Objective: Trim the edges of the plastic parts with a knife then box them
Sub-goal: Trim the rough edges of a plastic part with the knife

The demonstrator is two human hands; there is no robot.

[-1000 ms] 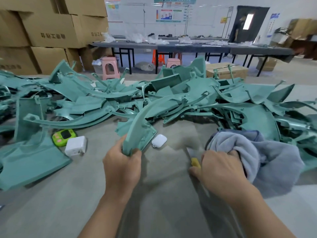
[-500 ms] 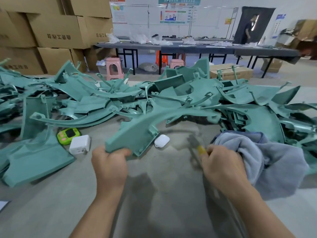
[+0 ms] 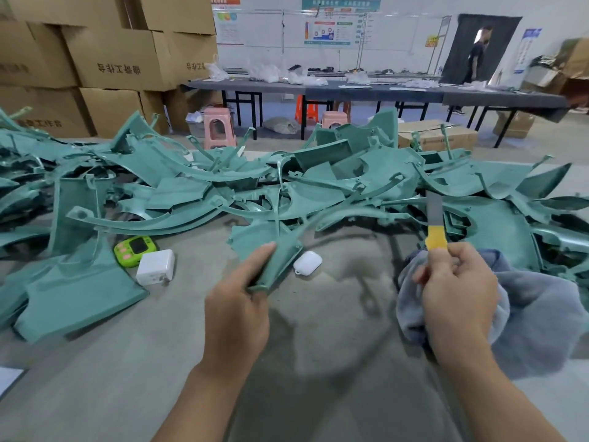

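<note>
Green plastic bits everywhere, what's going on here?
A person is about to trim plastic parts. The left hand holds a long curved green part by its wide end. The right hand pinches a knife by its yellow-wrapped handle, blade pointing up and clear of the part, with a grey cloth bunched beneath. A pile of similar parts lies behind.

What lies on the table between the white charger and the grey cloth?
Head view: the green part that the left hand grips, then a white earbud case; the rest is bare table.
</note>
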